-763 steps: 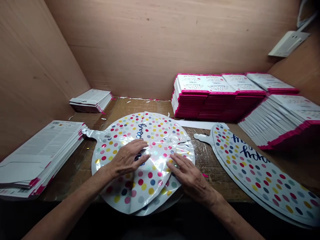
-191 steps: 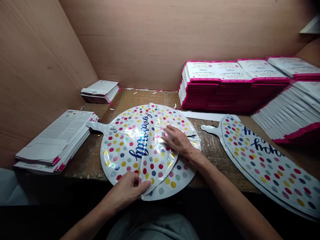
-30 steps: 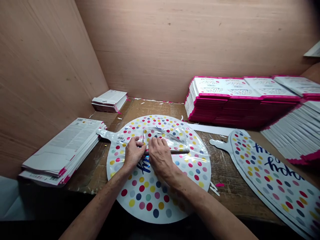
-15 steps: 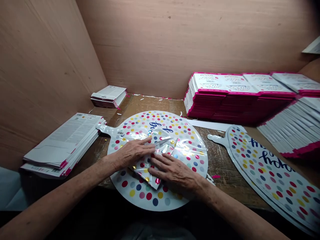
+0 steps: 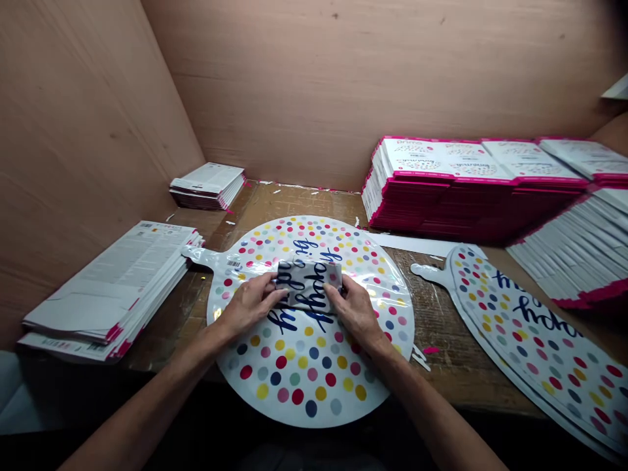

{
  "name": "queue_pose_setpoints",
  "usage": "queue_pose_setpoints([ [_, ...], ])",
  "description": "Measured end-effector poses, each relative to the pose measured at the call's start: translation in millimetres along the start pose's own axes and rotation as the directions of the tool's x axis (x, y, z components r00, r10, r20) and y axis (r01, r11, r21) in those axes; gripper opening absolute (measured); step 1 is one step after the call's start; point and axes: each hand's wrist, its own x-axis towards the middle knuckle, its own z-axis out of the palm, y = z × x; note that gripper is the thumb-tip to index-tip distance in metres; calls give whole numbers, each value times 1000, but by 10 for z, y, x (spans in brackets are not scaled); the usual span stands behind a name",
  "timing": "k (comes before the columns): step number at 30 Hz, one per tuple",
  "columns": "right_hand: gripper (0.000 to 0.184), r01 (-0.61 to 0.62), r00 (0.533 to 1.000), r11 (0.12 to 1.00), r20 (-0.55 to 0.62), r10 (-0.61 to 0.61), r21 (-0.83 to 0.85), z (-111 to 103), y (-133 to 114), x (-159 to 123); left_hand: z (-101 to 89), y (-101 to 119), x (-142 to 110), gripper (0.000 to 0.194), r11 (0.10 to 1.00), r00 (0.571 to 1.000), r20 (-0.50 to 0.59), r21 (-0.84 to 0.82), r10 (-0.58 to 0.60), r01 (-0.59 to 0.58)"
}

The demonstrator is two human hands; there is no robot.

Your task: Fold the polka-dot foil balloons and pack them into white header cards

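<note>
Between both my hands is a small folded foil balloon (image 5: pixel 307 286), a rectangular silvery packet showing dark lettering. My left hand (image 5: pixel 250 304) pinches its left end, thumb in front. Its right end is gripped between the thumb and fingers of my right hand (image 5: pixel 357 311). The packet is over a flat round foil balloon (image 5: pixel 304 383), white with many-coloured dots and dark blue script. This flat balloon has its neck (image 5: pixel 199 255) to the left and its near edge over the table's front. The packet covers part of the script.
More flat dotted balloons (image 5: pixel 544 366) lie at the right, overhanging the front edge. White-and-pink printed packs (image 5: pixel 441 167) are stacked at the back right. Stacks of white card sleeves stand at the left (image 5: pixel 112 281) and back left (image 5: pixel 209 183). Wooden panels (image 5: pixel 294 91) enclose the table (image 5: pixel 275 199).
The loosely folded dotted foil under my flat hands is now a compact silvery rectangle. My hands have moved apart to its two ends and grip it there.
</note>
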Motion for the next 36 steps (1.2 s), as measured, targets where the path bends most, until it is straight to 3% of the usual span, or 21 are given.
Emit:
queue_pose_setpoints([
  [3,31,-122,991,972,-73,109,-203,65,-81,165,122,135,112,36,967,971,-139,140,-194,213],
  [5,31,-138,990,904,-56,127,-405,78,-129,241,207,205,131,39,918,946,-223,267,-237,292],
  [9,24,-116,983,714,24,183,-691,67,-247,339,346,250,115,41,848,936,-291,429,-196,311],
  [12,28,36,993,645,102,66,-763,73,-362,502,403,225,128,36,841,950,-270,468,-156,271],
  [15,34,253,943,659,332,-5,-709,84,-463,773,404,210,148,34,833,953,-264,486,-148,264],
  [18,26,329,881,701,473,13,-632,26,-503,962,351,219,129,33,859,947,-263,424,-185,286],
  [21,17,382,830,747,558,-17,-545,-118,-474,887,279,229,65,41,923,933,-281,246,-224,296],
  [24,14,431,791,805,600,-120,-408,-272,-424,613,243,244,-5,51,962,925,-265,-46,-271,269],
  [27,20,391,806,861,573,-149,-326,-336,-439,345,273,299,-48,51,927,954,-199,-344,-225,147],
  [29,32,350,824,878,553,-123,-326,-305,-491,234,304,356,-72,47,899,956,-237,-436,-171,53],
  [33,20,334,825,908,545,-152,-252,-153,-558,128,224,370,-180,41,934,923,-352,-358,-153,19],
  [36,26,322,848,927,494,-191,-193,-103,-446,58,-57,150,-346,39,975,877,-440,-185,-194,123],
])
